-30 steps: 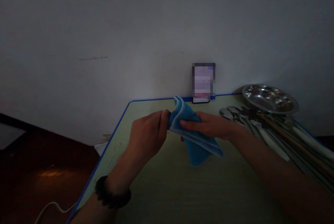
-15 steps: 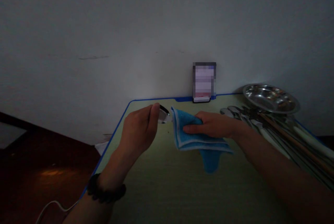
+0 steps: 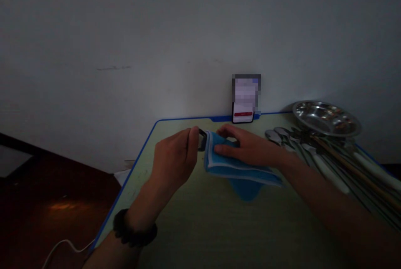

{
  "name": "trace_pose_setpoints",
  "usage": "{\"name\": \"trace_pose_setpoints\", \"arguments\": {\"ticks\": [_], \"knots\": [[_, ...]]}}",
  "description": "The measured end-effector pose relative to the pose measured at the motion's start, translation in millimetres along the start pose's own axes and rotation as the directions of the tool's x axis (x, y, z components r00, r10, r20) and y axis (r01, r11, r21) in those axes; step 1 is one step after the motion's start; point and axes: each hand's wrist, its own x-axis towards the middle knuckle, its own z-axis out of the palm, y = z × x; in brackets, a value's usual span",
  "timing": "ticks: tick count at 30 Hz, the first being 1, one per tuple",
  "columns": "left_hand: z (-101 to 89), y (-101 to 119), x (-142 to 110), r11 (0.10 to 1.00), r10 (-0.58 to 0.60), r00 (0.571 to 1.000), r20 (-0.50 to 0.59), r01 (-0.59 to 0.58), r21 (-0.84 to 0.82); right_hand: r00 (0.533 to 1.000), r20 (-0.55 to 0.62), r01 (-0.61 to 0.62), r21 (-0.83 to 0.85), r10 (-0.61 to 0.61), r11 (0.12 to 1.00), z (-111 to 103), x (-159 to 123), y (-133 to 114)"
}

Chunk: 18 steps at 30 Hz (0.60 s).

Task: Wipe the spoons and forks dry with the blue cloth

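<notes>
My left hand, with a dark beaded bracelet on its wrist, is closed on a small shiny metal piece with a dark edge. Most of that piece is hidden behind the fingers, so its kind is unclear. A folded blue cloth with white edging is pinched in my right hand, thumb on top. The cloth's left edge meets or overlaps the metal piece just beyond my left thumb. A loose fold hangs below the cloth, over the table.
A phone leans upright against the wall. At the right stand a shiny metal basin and several utensils, with spoons and a white handle among them. A white cable runs at lower left.
The gap between the metal piece and the cloth has closed. My left hand moved slightly right, and my right hand with the cloth shifted slightly left.
</notes>
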Motion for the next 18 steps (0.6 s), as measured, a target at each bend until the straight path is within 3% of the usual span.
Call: {"name": "trace_pose_setpoints", "arguments": {"ticks": [4,11,18], "knots": [[0.9,3,-2,0.999,0.050,0.999,-0.012,-0.050,0.012,0.992,0.103,0.079,-0.059,-0.073,0.995,4,1,-3],[3.6,7,-3,0.991,0.122,0.992,0.043,-0.120,-0.054,0.996,0.042,0.085,0.003,-0.085,0.996,13,3,0],[-2.7,-3,2,0.999,0.010,0.998,0.057,-0.007,-0.054,0.990,0.132,0.050,0.053,-0.057,0.997,3,2,1]]}}
